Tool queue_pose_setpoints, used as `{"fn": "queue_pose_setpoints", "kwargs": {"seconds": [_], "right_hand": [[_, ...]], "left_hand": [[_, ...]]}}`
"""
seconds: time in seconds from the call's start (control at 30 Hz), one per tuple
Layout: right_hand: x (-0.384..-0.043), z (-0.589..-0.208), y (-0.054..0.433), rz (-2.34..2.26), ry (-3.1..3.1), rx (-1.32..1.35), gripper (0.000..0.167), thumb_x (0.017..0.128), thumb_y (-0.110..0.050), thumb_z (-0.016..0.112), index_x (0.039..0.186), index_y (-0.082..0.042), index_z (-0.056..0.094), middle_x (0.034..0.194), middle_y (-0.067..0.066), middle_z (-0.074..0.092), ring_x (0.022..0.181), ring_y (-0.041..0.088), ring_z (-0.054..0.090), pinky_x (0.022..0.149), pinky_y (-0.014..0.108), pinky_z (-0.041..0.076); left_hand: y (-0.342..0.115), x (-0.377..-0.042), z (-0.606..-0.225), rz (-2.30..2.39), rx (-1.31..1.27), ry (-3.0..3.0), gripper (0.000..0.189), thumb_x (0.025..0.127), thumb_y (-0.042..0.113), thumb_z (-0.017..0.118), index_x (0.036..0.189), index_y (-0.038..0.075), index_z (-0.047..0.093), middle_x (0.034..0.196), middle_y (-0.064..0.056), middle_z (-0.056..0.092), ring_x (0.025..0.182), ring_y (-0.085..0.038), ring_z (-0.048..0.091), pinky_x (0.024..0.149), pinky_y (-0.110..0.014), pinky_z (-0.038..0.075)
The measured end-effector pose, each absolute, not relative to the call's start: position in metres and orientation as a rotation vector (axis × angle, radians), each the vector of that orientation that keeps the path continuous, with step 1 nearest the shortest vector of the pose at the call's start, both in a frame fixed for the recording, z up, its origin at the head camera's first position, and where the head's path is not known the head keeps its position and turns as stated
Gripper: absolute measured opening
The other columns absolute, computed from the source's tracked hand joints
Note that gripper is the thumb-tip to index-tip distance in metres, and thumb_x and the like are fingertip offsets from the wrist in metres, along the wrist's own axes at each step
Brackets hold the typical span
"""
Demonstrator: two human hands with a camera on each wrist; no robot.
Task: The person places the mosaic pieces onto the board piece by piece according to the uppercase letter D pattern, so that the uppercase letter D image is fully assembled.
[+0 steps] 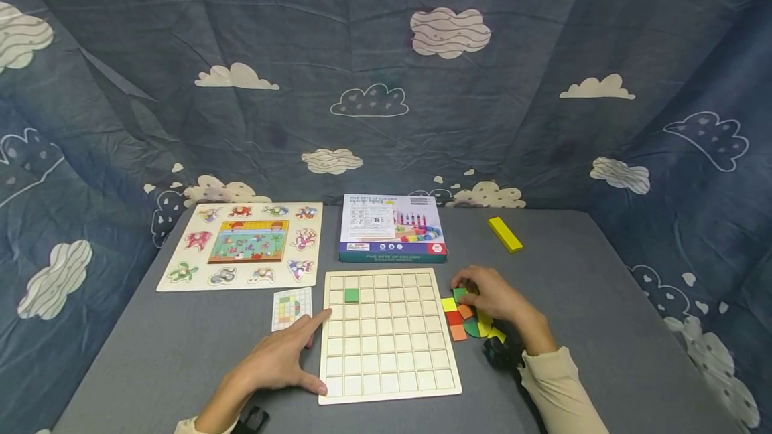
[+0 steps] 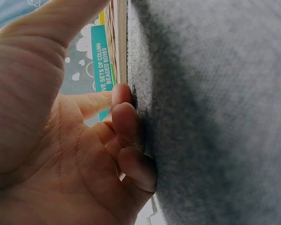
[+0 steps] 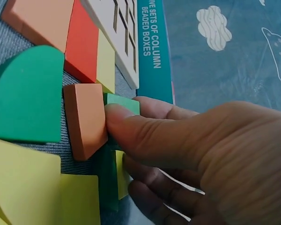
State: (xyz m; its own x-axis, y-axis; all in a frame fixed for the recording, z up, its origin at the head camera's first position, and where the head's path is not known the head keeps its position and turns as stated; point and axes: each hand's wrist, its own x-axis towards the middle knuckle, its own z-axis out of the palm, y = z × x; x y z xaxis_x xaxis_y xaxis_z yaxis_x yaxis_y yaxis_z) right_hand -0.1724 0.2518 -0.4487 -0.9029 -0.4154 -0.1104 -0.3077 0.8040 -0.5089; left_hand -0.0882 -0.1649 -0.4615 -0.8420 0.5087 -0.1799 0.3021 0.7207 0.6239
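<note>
A wooden grid board (image 1: 386, 340) lies flat on the table, with one green square tile (image 1: 352, 295) in a cell near its top left. My left hand (image 1: 280, 357) rests along the board's left side, index fingertip and thumb touching the edge. To the right of the board, my right hand (image 1: 494, 293) pinches a green block (image 3: 124, 101) between thumb and index finger. Around it lie loose pieces: a yellow square (image 1: 448, 304), a red one (image 1: 454, 318), orange pieces (image 1: 458, 333), and a rounded green piece (image 3: 28, 98). The right fingers partly hide the pile.
A small pattern card (image 1: 292, 309) lies left of the board. Behind it is an animal puzzle board (image 1: 175, 270); a beaded-toy box (image 1: 392, 256) stands behind the grid. A yellow bar (image 1: 505, 234) lies at the back right. Cloud-printed cloth (image 1: 374, 146) hangs behind the table.
</note>
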Motion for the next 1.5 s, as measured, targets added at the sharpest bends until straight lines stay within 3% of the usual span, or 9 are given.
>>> {"fn": "queue_pose_setpoints", "kwargs": {"seconds": [0.27,0.77,1.27,1.5], "right_hand": [[-0.174,-0.445,0.249,-0.724,2.805,-0.591,0.016,0.087,0.001,0.073,0.096,-0.012,0.071,0.090,0.000,0.065,0.082,0.014,0.056,0.076,0.035,0.049],[-0.177,-0.429,0.238,-0.752,2.788,-0.670,0.010,0.093,-0.002,0.067,0.099,-0.009,0.072,0.089,0.000,0.069,0.079,0.009,0.058,0.073,0.030,0.051],[-0.184,-0.426,0.187,-0.834,2.715,-0.816,0.009,0.094,-0.003,0.067,0.100,-0.009,0.072,0.090,0.000,0.069,0.080,0.011,0.060,0.074,0.029,0.051],[-0.188,-0.425,0.164,-0.863,2.675,-0.845,0.009,0.094,-0.003,0.067,0.100,-0.008,0.072,0.092,0.000,0.070,0.082,0.010,0.061,0.076,0.028,0.051]], "left_hand": [[-0.164,-0.088,-0.461,0.859,0.623,2.586,0.125,0.054,0.055,0.093,0.157,0.020,0.033,0.102,0.001,0.055,0.083,-0.015,0.056,0.067,-0.040,0.044],[-0.164,-0.088,-0.462,0.860,0.630,2.588,0.125,0.054,0.055,0.093,0.157,0.020,0.033,0.100,0.002,0.055,0.079,-0.015,0.053,0.065,-0.038,0.043],[-0.164,-0.087,-0.462,0.836,0.649,2.607,0.124,0.055,0.057,0.091,0.157,0.020,0.033,0.100,0.005,0.053,0.080,-0.012,0.053,0.066,-0.036,0.043],[-0.165,-0.086,-0.461,0.842,0.649,2.609,0.124,0.055,0.058,0.091,0.157,0.020,0.032,0.107,0.003,0.056,0.089,-0.014,0.058,0.071,-0.041,0.046]]}}
